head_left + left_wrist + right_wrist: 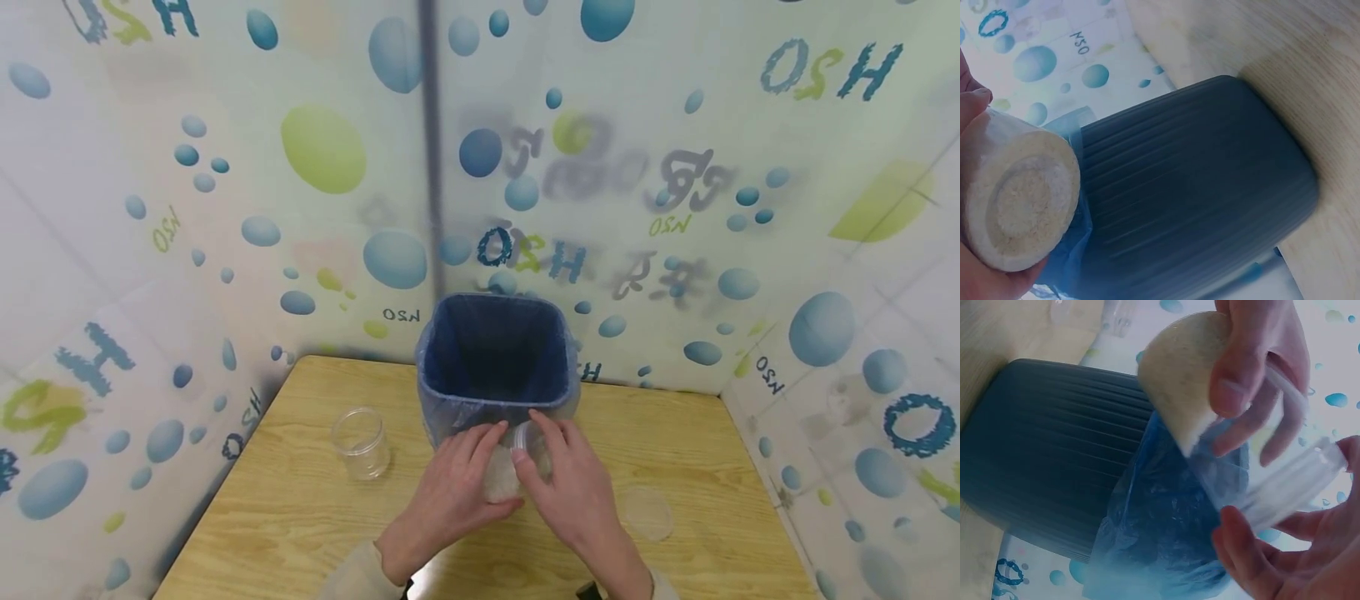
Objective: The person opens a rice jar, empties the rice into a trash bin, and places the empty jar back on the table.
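Observation:
My left hand (450, 479) grips a clear jar (1025, 194) filled with pale, grain-like stuff. The jar is tilted, its flat bottom facing the left wrist camera. My right hand (567, 475) holds a second clear plastic container (1297, 481) by its sides, angled close to the filled jar's mouth end. Whether the two rims touch, I cannot tell. Both hands are just in front of a dark blue bin (1197, 187), near its front rim. A blue plastic bag (1160, 519) lines the bin and folds over its edge.
On the wooden table (292, 517), an open clear jar (362, 446) stands left of the bin. A round clear lid (647, 512) lies flat to the right of my right hand. Patterned curtains (637, 250) enclose the back and sides.

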Motion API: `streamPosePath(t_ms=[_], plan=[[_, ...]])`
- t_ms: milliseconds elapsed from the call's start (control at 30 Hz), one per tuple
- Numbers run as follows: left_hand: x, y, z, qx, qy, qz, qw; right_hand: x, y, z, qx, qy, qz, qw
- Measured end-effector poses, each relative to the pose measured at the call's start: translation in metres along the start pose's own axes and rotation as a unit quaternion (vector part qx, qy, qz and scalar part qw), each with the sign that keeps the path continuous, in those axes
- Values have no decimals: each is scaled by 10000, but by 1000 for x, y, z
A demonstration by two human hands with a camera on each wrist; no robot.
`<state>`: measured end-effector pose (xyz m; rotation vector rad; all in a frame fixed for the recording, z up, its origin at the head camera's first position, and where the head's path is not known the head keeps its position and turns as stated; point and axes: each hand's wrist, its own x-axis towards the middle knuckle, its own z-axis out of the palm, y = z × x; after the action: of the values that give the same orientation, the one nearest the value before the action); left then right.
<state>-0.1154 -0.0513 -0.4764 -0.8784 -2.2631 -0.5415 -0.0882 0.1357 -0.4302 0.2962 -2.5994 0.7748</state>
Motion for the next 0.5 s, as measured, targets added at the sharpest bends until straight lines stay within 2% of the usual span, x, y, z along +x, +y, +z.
streamPosePath(t_ms=[167,333,500], plan=[[1,2,-1,-62,95,32,9999,2,0,5,49,414,-351,9985],[3,3,-4,-122,204,56,9997,6,4,9,230,927,-946,9909],[5,2,-4,-129,337,217,9991,7,9,12,316,1163,-1263,9846]])
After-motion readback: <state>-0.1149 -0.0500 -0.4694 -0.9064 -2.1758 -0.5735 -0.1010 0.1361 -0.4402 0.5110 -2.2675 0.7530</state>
